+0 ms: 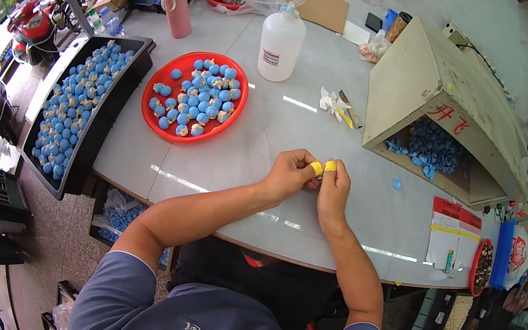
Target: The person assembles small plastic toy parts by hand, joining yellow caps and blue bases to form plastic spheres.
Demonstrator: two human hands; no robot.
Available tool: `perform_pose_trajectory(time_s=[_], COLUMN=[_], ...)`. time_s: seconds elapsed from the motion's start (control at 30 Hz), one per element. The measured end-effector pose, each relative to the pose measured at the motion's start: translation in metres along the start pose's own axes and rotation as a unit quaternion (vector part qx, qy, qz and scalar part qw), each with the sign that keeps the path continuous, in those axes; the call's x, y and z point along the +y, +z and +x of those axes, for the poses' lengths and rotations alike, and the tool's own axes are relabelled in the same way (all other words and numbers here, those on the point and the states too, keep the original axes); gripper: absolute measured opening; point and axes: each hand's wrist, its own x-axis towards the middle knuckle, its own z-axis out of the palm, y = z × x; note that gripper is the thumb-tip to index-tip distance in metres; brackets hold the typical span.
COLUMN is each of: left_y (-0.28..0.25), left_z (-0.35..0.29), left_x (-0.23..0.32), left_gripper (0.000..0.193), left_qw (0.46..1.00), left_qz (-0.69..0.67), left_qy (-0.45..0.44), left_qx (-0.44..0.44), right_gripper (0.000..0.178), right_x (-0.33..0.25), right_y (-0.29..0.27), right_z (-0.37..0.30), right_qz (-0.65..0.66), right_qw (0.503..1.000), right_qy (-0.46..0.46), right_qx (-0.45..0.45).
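Note:
Over the grey table top (263, 124), my left hand (290, 175) and my right hand (334, 192) meet with their fingertips together. Yellow tape wraps both thumbs. Each hand is closed in a pinch, and whatever lies between the fingers is too small and covered to make out. To the left of my hands is a round red tray (188, 139). Small blue balls (202, 104) with pale, ragged tips are spread in it. Right of my hands, a single blue piece (398, 183) lies on the table.
A black crate (124, 81) of similar balls stands at the left edge. Behind are a white plastic bottle (281, 46), a pink flask (175, 7) and a knife (351, 110) beside crumpled tissue (333, 102). An open-fronted box (411, 78) holds blue pieces (430, 148) at the right.

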Motion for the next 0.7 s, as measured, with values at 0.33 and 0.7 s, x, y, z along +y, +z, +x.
perform_pose_trajectory(time_s=[0.33,0.7], left_y=[0.001,-0.002], left_z=[0.0,0.013], left_x=[0.001,0.003], left_gripper=[0.012,0.022], left_qw=[1.0,0.988], left_qz=[0.006,0.057], left_qy=[0.007,0.116], left_qx=[0.009,0.081], right_gripper=[0.028,0.014], right_x=[0.0,-0.01], right_y=[0.002,-0.004], right_z=[0.0,0.004], right_qz=[0.017,0.174], right_qw=[1.0,0.981], right_qy=[0.017,0.08], right_qx=[0.001,-0.028])
